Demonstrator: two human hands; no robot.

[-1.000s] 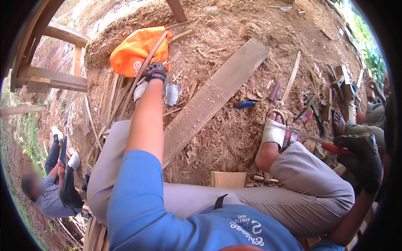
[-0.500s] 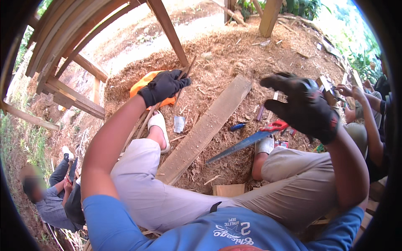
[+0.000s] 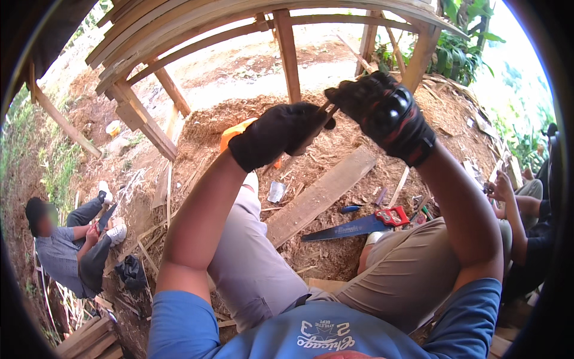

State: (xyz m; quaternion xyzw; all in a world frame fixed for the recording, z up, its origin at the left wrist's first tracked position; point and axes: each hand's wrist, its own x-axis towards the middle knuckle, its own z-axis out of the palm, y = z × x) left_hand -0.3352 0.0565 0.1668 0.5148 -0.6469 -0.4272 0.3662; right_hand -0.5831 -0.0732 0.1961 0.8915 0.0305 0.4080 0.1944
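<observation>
My left hand [image 3: 278, 136], in a black glove, is raised in front of me and closed around a thin wooden strip [image 3: 328, 112]. My right hand [image 3: 385, 116], in a black glove with red trim, meets the strip's upper end, its fingers pressed together on it. The exact fingertip contact is partly hidden. Below both hands a flat wooden plank [image 3: 323, 194] lies slanting on the ground between my legs, dusted with shavings. To its right rests a handsaw [image 3: 347, 228] with a blue blade and red handle. A small blue object [image 3: 350, 209] lies just beyond the saw.
An orange bag or cloth [image 3: 235, 133] lies behind my left hand. A wooden frame [image 3: 287, 57] stands ahead, over shavings-covered ground. One person [image 3: 66, 251] sits at far left holding a blade; another person's arm [image 3: 517, 209] shows at right. A silvery wrapper [image 3: 276, 191] lies near the plank.
My right hand has swung left and up from open air to the strip and closed on its end. My left hand has moved right with the strip. The view has turned left.
</observation>
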